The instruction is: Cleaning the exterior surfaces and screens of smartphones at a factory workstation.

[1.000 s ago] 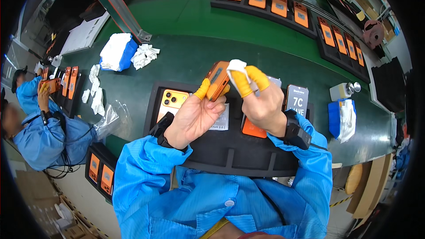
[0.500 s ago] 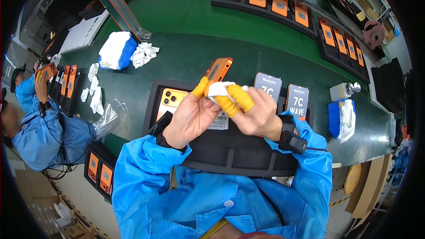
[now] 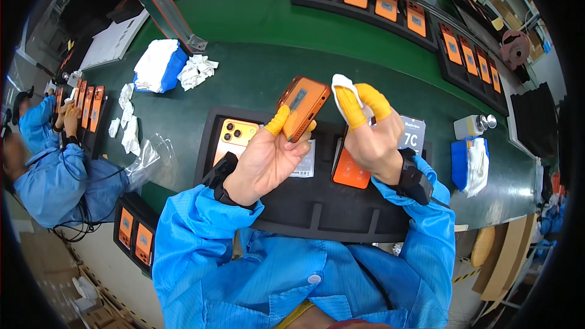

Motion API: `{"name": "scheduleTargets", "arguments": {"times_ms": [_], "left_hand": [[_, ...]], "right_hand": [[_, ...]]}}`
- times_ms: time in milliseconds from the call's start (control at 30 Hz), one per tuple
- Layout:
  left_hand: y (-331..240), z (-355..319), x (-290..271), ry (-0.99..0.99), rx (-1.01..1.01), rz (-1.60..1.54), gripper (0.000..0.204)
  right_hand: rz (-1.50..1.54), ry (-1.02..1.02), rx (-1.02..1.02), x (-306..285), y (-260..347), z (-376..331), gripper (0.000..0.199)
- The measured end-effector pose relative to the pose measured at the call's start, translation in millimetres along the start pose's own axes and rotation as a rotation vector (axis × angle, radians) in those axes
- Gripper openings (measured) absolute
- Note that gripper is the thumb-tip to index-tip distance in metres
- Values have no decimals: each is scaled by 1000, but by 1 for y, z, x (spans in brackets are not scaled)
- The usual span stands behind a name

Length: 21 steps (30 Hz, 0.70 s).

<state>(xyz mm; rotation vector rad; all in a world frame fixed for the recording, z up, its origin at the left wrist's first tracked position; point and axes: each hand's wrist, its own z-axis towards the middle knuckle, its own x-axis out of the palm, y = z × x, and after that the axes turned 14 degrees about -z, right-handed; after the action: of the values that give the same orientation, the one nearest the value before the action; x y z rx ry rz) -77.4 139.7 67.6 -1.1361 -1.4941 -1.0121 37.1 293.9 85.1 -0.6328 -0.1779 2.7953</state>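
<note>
An orange smartphone (image 3: 308, 103), its back toward me and its long edge tilted up, is held by my left hand (image 3: 263, 161). Yellow finger cots cover some fingertips. Just right of the phone, my right hand (image 3: 373, 134) pinches a folded white cloth (image 3: 342, 83) that wraps over a yellow-covered fingertip; cloth and phone are apart. Below both hands lies a black foam tray (image 3: 286, 207). In it are a gold-orange phone (image 3: 237, 134), a white label sheet (image 3: 304, 161) and an orange-fronted phone (image 3: 350, 167), partly hidden by my right hand. Beyond that hand shows another phone with a grey screen film (image 3: 414, 131).
Far right, black trays (image 3: 390, 27) hold several orange phones. A blue box of white cloths (image 3: 159, 67) and crumpled cloths (image 3: 197, 72) lie far left. At right stand a dispenser bottle (image 3: 469, 127) and another blue box (image 3: 461, 164). A co-worker (image 3: 67, 170) handles phones at left.
My right hand has moved right with the cloth, off the phone. The phone in my left hand has turned, showing more of its back. The co-worker's hands have lowered toward the tray.
</note>
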Motion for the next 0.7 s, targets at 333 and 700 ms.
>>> {"name": "scheduleTargets", "arguments": {"times_ms": [333,700], "left_hand": [[-11,-4,-16,170,-120,33,40],[10,-38,8,-217,720,2074,32]], "right_hand": [[176,108,-282,-16,44,-21,37],[482,-28,-444,-25,15,-20,36]]}}
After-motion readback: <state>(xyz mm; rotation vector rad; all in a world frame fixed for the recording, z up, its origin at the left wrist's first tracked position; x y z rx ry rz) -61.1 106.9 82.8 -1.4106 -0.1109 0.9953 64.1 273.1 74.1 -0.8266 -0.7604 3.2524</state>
